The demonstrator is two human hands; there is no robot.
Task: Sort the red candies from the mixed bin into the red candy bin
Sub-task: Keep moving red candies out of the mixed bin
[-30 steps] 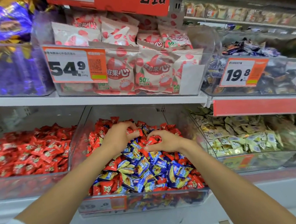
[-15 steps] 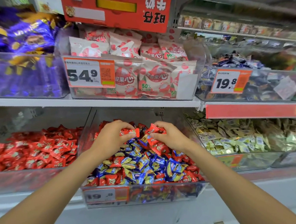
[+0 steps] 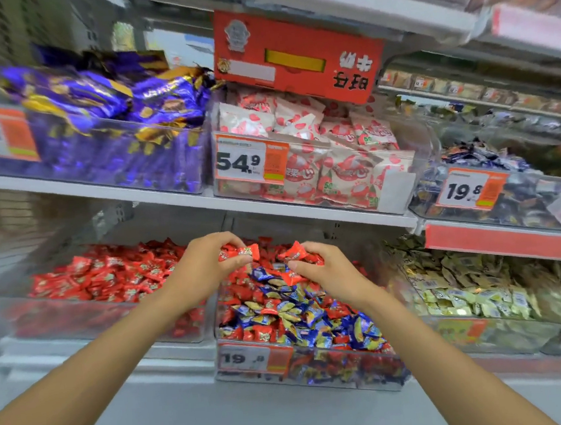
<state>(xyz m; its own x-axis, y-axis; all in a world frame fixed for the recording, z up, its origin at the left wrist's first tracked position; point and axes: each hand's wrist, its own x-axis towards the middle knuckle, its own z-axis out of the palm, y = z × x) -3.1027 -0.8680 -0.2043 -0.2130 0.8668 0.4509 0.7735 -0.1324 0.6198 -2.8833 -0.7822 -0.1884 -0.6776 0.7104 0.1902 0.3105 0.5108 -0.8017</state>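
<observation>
The left hand has its grip pinched tight, thumb and fingertips pressed onto a small clutch of red candies. The front wrapper lies side to side, its flared end pointing right, toward the other hand.

The right hand has curled fingers, its grip closed round a red candy. That one's long axis is tilted, with one fanned end sticking up and to the left out of the fingers. A second red wrapper shows under the thumb. How many pieces sit inside either grip, I can't tell. The two grips are near each other with a small gap between them.

Straight below both grips is the mixed bin, clear-walled and heaped with red, blue and yellow wrappers. The left grip is lifted off the heap. The right is lower, and whether it brushes the pile I can't tell. Above the grips there's open room up to the white shelf edge.

Left of the left grip, across a clear dividing wall, is the red candy bin, open-topped and holding only red wrappers. The left forearm crosses the front of that wall.

Right of the right grip is a bin of pale yellow-green sweets. On the mixed bin's front wall, nearer the person than the grips, sits an orange-and-white price label. Above the shelf are pink-and-white bags and purple packs.
</observation>
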